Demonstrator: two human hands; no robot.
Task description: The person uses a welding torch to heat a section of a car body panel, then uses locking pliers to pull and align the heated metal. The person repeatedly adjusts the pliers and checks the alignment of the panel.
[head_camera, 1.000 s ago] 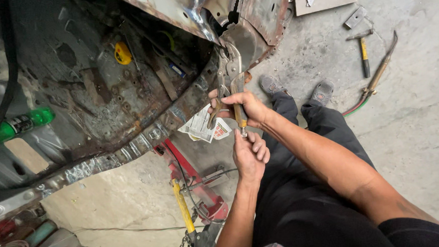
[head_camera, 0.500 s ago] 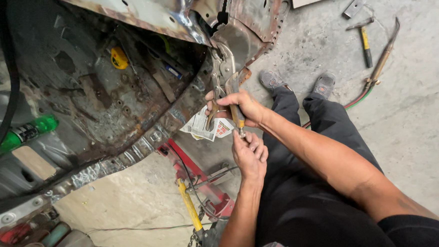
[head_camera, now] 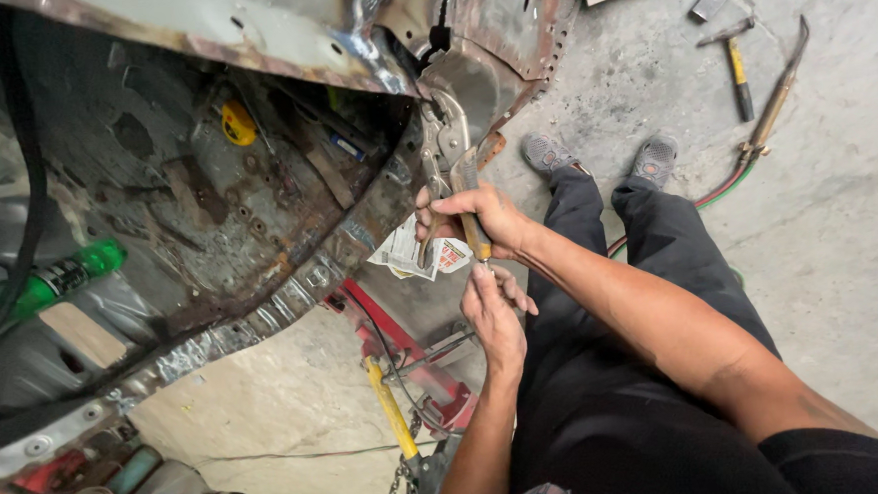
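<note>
Near the rusty edge of the car body (head_camera: 258,236), the right hand (head_camera: 483,220) is closed tight around a tool with a wooden handle (head_camera: 476,237). Its metal tip sits right by the silver locking pliers (head_camera: 444,141) clamped on the bent metal. Just below, the left hand (head_camera: 493,314) has its fingers curled at the end of the handle, touching it. Under both hands lies some crumpled paper (head_camera: 409,254). Farther down is a red jack (head_camera: 415,369). Over on the concrete floor (head_camera: 839,236) lies a hammer (head_camera: 735,61).
</note>
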